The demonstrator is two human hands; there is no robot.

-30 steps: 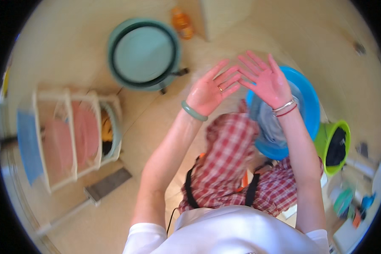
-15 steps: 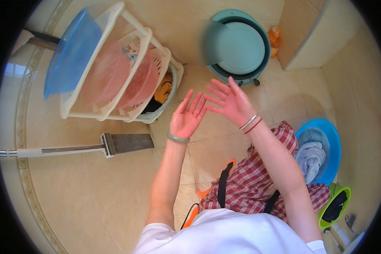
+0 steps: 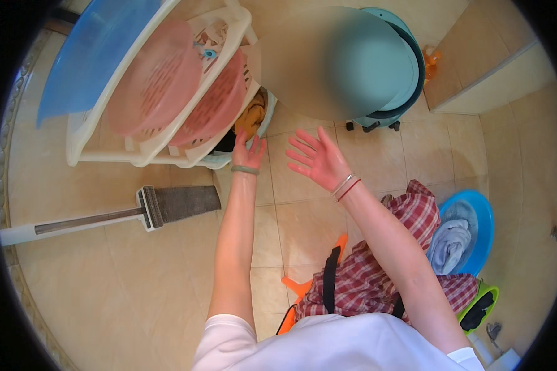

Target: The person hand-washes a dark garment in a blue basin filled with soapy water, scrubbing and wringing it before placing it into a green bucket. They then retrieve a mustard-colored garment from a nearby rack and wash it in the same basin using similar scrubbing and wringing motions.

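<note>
My left hand, with a green bangle at the wrist, reaches to the rim of a pale green basket holding yellow and dark cloth; its fingers touch the rim. My right hand is held open in the air over the tiled floor, fingers spread, palm up, holding nothing. It wears thin bracelets. The basket sits at the end of a white rack stacked with pink basins and a blue basin.
A teal round tub on castors stands ahead. A flat mop lies on the floor at left. At right, a blue basin with grey cloth and a green container stand beside my checked skirt.
The view has swung left toward the rack. My left hand moved forward onto the basket rim; my right hand stayed open and drew apart from the left.
</note>
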